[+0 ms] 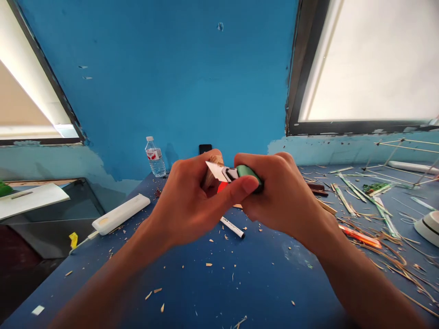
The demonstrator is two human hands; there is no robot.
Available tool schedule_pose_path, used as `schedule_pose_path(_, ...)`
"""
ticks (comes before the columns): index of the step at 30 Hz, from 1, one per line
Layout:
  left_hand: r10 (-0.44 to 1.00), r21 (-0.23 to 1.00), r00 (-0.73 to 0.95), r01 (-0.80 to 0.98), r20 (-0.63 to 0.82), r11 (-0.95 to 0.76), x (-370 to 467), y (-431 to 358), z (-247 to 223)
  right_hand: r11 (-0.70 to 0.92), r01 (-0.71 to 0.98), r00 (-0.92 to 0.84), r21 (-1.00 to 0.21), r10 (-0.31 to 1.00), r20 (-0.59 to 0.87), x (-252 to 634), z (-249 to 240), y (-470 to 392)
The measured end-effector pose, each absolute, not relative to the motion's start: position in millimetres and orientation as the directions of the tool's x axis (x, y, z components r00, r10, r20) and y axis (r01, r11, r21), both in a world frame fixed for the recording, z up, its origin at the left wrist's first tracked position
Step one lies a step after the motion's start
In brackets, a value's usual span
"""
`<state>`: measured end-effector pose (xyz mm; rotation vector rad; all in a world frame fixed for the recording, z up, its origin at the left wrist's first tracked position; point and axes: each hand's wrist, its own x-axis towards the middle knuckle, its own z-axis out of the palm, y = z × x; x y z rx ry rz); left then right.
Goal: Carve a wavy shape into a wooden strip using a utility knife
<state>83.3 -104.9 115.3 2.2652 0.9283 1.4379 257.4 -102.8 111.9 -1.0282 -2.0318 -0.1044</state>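
Note:
My right hand (274,183) is wrapped round the green handle of a utility knife (244,173), its blade pointing left. My left hand (192,196) is closed on a small tan piece, which looks like wood (215,161), right at the blade. The left thumb reaches across and presses against the knife's handle. Fingers hide most of the tan piece. Both hands are held above the blue table (192,292). Below and behind them lies a white marker (232,227) with a black end; something red shows between the hands.
Wood shavings are scattered over the table. At the left are a white power strip (121,214) and a water bottle (155,157). A phone (205,149) leans at the wall. Split strips, an orange cutter (360,236), a thin stick frame (399,162) and a tape roll (428,228) occupy the right.

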Motion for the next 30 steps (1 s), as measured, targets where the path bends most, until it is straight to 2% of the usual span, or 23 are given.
schedule_pose_path(3, 0.713, 0.638, 0.253, 0.322, 0.655, -0.7, 89, -101, 112, 0.543, 0.808, -0.194, -0.229, 0.611, 0.767, 254, 106, -96)
schedule_pose_path(6, 0.779, 0.758, 0.259, 0.195, 0.572, -0.622, 92, -95, 107, 0.487, 0.857, -0.112, -0.169, 0.495, 0.862, 250, 100, -87)
schedule_pose_path(9, 0.801, 0.89, 0.42, -0.04, 0.427, -0.454, 90, -90, 104, 0.541, 0.826, -0.105, -0.16, 0.427, 0.898, 251, 99, -81)
schedule_pose_path(12, 0.74, 0.959, 0.61, -0.163, 0.281, -0.23, 86, -88, 107, 0.584, 0.783, -0.105, -0.214, 0.463, 0.88, 260, 107, -80)
schedule_pose_path(16, 0.609, 0.972, 0.766, -0.231, 0.203, -0.034, 82, -94, 117, 0.575, 0.775, -0.088, -0.261, 0.508, 0.857, 272, 119, -82)
schedule_pose_path(20, 0.536, 0.966, 0.823, -0.253, 0.189, 0.048, 80, -101, 123, 0.571, 0.773, -0.073, -0.276, 0.512, 0.856, 278, 123, -80)
schedule_pose_path(30, 0.539, 0.971, 0.825, -0.233, 0.171, 0.048, 77, -100, 122, 0.573, 0.781, -0.123, -0.251, 0.534, 0.837, 280, 125, -84)
